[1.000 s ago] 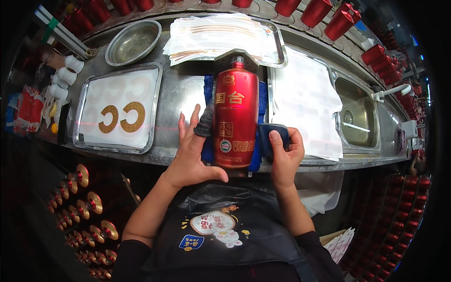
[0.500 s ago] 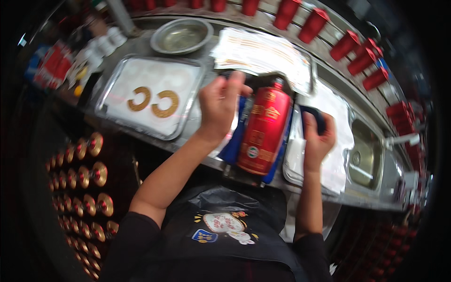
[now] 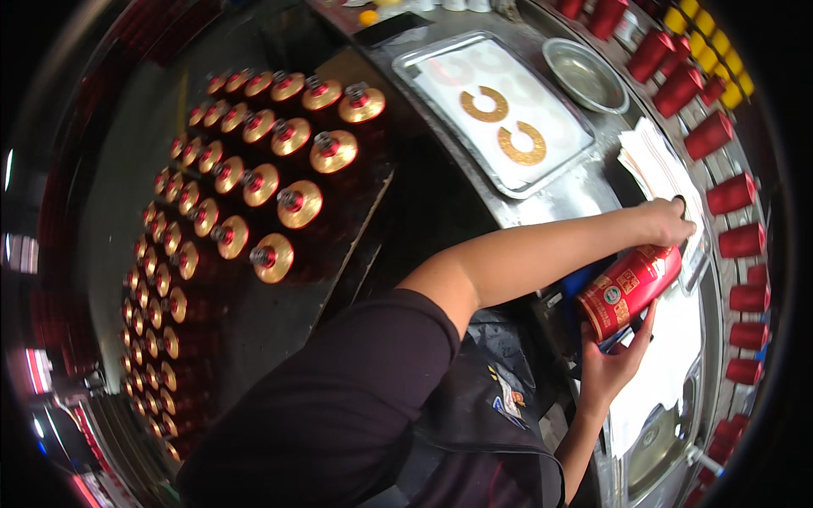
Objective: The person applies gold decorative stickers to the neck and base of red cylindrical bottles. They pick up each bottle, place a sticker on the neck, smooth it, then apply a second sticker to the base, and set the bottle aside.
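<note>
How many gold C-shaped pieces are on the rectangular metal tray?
2: one gold C-shaped piece on the white sheet in the rectangular metal tray, the other piece below and right of it in the picture. Faint shapes suggest more may be hidden beneath.

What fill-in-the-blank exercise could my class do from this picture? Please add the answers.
1. The bottle between the person's hands is coloured ____.
2. The hand near that bottle's lower end is the person's ____ one.
3. On the tray lie ____ gold C-shaped pieces.
4. In the picture, the rows of gold-topped bottles stand on the ____ side of the counter.

Missing words: red; right; two; left.
</note>
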{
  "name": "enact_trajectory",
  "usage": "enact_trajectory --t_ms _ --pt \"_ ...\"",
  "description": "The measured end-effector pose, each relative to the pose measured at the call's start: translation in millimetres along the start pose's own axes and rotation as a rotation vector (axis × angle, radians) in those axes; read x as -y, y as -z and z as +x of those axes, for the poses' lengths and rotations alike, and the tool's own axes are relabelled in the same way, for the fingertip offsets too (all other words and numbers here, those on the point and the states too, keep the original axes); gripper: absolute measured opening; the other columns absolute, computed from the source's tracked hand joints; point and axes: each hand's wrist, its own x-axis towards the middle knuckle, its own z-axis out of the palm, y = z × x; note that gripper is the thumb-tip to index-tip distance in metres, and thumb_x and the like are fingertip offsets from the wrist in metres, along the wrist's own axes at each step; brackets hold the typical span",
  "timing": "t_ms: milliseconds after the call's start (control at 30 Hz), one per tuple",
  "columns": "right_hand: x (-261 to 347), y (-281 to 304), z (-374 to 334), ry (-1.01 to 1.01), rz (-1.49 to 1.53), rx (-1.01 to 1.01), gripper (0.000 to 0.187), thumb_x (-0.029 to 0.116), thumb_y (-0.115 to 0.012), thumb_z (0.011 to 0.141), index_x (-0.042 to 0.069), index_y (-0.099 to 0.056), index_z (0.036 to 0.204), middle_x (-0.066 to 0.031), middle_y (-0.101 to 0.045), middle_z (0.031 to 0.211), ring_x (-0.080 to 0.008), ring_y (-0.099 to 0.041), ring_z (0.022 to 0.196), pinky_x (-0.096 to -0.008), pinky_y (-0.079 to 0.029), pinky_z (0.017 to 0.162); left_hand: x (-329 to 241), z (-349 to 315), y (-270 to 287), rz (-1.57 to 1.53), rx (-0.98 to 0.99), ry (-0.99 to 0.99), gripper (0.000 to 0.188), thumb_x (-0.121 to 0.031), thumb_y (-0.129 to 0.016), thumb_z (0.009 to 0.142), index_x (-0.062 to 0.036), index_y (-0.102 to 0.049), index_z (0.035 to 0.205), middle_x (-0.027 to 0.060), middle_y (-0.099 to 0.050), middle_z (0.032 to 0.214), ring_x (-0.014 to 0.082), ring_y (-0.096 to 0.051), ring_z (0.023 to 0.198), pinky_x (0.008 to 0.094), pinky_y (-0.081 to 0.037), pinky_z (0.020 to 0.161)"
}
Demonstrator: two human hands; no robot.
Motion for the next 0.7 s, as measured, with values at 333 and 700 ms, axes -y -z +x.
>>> enact_trajectory --t_ms 333,700 --pt "33 58 -9 0.529 0.234 0.476 0.096 0.012 -0.09 0.059 0.001 -0.051 0.147 -0.0224 -0.058 0.131 -0.0294 -0.069 0.094 -0.0346 -0.056 0.071 29 -219 139 -0.237 -0.231 -0.303 0.038 -0.032 -0.081 0.079 0.0035 -0.07 0.086 0.0095 -0.07 0.078 0.012 -0.063 0.076 0.0329 -0.051 0.071" --pt "146 -18 7 0.905 0.228 0.785 0.098 0.004 -0.085 0.064 0.013 -0.046 0.154 -0.0167 -0.057 0.088 -0.034 -0.058 0.07 -0.0409 -0.05 0.064 27 -576 121 0.738 -1.487 0.076 0.014 -0.007 -0.079 0.086 0.0012 -0.068 0.087 0.0076 -0.064 0.08 0.0136 -0.06 0.07 0.0305 -0.047 0.064"
